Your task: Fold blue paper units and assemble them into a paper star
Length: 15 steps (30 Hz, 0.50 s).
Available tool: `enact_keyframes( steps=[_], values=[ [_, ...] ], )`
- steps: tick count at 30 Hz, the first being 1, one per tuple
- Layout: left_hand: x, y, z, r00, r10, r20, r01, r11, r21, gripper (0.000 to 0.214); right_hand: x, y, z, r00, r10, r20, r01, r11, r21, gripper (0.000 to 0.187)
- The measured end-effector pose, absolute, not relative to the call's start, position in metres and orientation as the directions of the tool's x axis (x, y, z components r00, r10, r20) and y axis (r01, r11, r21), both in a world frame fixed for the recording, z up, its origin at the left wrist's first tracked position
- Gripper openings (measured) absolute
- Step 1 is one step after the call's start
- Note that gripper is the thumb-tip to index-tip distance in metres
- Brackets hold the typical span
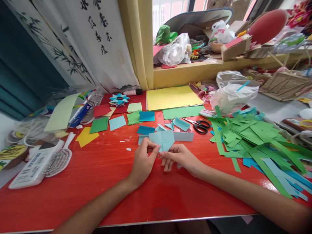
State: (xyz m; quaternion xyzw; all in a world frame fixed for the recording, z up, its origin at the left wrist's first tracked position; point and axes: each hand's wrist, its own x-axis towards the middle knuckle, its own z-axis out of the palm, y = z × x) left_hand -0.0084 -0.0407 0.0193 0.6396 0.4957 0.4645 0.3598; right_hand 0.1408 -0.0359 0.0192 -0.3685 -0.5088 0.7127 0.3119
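My left hand [144, 159] and my right hand [177, 156] meet over the red table [102, 169], both pinching one light blue paper piece [162, 139] that is partly folded. The left thumb and fingers hold its left lower edge, the right fingers grip its bottom right. Just behind it lie more blue paper pieces [181, 124] and black-handled scissors [201, 125].
A heap of green paper strips [246, 136] fills the right side. Yellow and green sheets [172, 97] lie at the back, beside a blue paper star [118, 99]. Coloured squares [117, 122], a white hairbrush [58, 159] and a white box [31, 169] sit left. A plastic bag [231, 91] stands back right.
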Motion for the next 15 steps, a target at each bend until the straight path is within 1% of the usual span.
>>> enact_keyframes(
  steps=[3,7,9,12,15],
  values=[
    [-0.008,-0.041,0.018,0.08,0.974,0.21,0.275,-0.224,0.935,0.012,0.142,-0.035,0.018,-0.514,0.823,-0.24,-0.04,-0.303,-0.952,0.032],
    [-0.01,-0.037,0.016,0.092,0.98,0.176,0.193,-0.191,0.963,0.011,0.145,-0.032,0.017,-0.512,0.821,-0.252,-0.091,-0.343,-0.935,0.02],
    [-0.013,-0.032,0.017,0.103,0.978,0.18,0.183,-0.197,0.963,0.018,0.147,-0.03,0.018,-0.529,0.808,-0.26,-0.087,-0.357,-0.93,0.016],
    [-0.018,-0.024,0.022,0.129,0.968,0.217,0.222,-0.241,0.945,0.035,0.152,-0.027,0.022,-0.623,0.723,-0.298,0.042,-0.349,-0.936,0.013],
    [-0.023,-0.022,0.033,0.222,0.933,0.284,0.308,-0.343,0.887,0.041,0.157,-0.026,0.027,-0.728,0.606,-0.32,0.188,-0.271,-0.944,0.013]
  ],
)
